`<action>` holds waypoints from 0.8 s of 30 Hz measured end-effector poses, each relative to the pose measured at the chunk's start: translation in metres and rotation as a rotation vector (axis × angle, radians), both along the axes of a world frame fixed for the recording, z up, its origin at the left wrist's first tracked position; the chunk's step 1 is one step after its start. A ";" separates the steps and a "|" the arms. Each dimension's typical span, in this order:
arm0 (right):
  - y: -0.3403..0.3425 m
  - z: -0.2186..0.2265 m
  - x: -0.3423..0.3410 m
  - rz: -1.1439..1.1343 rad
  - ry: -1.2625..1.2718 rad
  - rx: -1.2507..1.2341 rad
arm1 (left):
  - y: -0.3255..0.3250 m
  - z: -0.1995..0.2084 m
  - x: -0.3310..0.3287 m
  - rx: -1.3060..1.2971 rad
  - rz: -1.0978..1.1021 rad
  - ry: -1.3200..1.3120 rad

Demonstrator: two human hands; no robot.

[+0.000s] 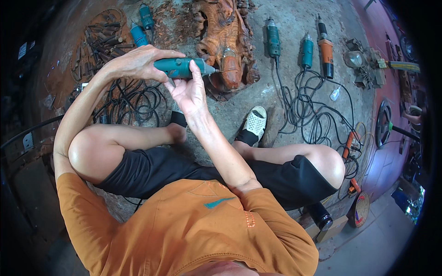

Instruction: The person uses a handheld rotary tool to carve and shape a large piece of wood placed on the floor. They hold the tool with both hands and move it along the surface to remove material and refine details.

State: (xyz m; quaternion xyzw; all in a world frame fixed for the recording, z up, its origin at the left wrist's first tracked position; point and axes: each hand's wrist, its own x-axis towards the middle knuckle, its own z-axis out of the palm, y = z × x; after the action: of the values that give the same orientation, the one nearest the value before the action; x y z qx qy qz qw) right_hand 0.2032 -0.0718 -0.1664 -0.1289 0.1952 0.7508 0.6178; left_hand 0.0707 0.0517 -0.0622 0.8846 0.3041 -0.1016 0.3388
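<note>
A teal die grinder (174, 67) lies level between my hands, its thin bit pointing right. My left hand (137, 63) is wrapped round its rear end, the fingers over the top. From the near side my right hand (189, 95) cradles the front part, thumb up across the body by the grey nose. Just ahead of the nose stands a reddish-brown wood carving (216, 25) with curled, pierced edges. The bit's tip reaches the rounded near end of the carving; whether it touches the wood I cannot tell.
On the right of the concrete floor (258, 96) lie a teal grinder (273, 39), another teal one (307, 50) and an orange one (326, 50), with tangled black cables (308, 103). Far left, a round tray holds several bits (103, 39). Two more teal grinders (138, 34) lie behind my left hand.
</note>
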 end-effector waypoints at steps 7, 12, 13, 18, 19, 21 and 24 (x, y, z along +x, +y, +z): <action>0.005 -0.004 0.001 0.020 0.004 -0.003 | -0.001 0.002 0.003 0.022 0.006 0.028; 0.010 -0.007 0.005 0.036 0.017 0.024 | -0.003 0.013 0.014 0.024 0.047 0.099; 0.010 -0.006 0.005 0.041 0.015 0.026 | -0.004 0.014 0.015 0.027 0.053 0.098; 0.012 -0.010 0.008 0.028 0.004 0.032 | -0.008 0.024 0.025 0.029 0.062 0.117; 0.012 -0.009 0.008 0.024 0.007 0.034 | -0.008 0.021 0.024 0.034 0.054 0.100; 0.011 -0.007 0.008 0.019 0.013 0.022 | -0.009 0.021 0.023 0.061 0.031 0.078; 0.010 -0.004 0.009 0.009 0.050 -0.014 | -0.008 0.023 0.026 0.112 -0.018 0.065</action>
State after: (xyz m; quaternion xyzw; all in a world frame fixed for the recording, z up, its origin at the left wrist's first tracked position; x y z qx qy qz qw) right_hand 0.2119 -0.0620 -0.1703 -0.1152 0.2153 0.7553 0.6083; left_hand 0.0969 0.0437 -0.0392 0.9011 0.3123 -0.1160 0.2776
